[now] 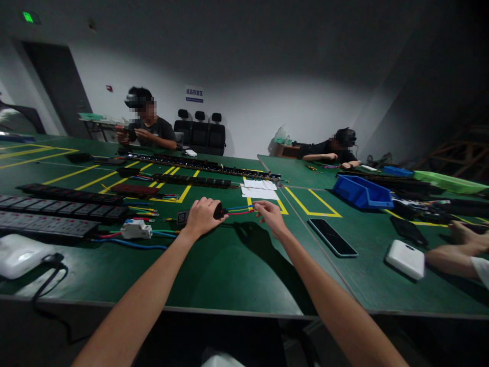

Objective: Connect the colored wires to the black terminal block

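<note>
Socket strip (pixel 183 217) sits gripped in left hand (pixel 203 218). Right hand (pixel 269 214) pinches wires (pixel 239 209), well inside near edge of table (pixel 229 278).

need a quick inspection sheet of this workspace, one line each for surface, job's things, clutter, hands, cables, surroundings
Surface: green tabletop with yellow line markings; a seam runs right of the hands
Job's things: black socket strip with coloured wires from its right end
Clutter: phone, white box, blue bin, papers
Hands: left hand grips the strip; right hand has fingertips at the wire ends, exact grip unclear
Cables: black cable hangs over the front edge; thick blue cable lies left
Surroundings: two people seated across the table, another person's forearm at right; black seats by the wall
</note>
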{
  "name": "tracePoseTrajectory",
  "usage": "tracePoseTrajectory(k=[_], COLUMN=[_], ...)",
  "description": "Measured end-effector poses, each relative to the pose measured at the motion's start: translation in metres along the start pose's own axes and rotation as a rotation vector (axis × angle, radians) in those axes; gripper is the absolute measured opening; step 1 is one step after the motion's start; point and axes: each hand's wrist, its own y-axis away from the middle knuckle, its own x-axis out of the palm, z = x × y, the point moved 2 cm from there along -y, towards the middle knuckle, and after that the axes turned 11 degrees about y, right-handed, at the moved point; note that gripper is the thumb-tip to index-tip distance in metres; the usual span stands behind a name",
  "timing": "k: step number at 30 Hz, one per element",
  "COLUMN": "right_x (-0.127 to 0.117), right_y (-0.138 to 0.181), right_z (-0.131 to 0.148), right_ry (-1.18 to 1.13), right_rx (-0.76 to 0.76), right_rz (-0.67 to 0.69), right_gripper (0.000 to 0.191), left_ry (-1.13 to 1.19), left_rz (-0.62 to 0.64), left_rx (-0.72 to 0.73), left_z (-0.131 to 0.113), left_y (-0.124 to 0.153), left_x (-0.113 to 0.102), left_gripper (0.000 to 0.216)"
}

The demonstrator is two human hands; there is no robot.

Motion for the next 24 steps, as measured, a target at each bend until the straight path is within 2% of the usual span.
tracePoseTrajectory(k=[10, 20, 24], right_x=[0.0013, 0.0023, 0.0006], right_y=[-0.0032, -0.0054, -0.0039], right_z=[-0.0055, -0.0071, -0.0033], right_ry=[-0.034, -0.087, -0.045], right_rx=[0.017, 0.002, 0.03], right_rz=[-0.018, 0.009, 0.013], right_gripper=[0.05, 0.037, 0.039], left_ry=[0.002, -0.013, -0.006], left_rz=[-0.001, -0.008, -0.004], left_rx=[0.002, 0.007, -0.003], left_z=[0.0, 0.0004, 0.0011], left_y=[0.0003, 0.0003, 0.0003], left_x=[-0.0003, 0.0009, 0.0006], left_gripper=[0.047, 0.047, 0.047])
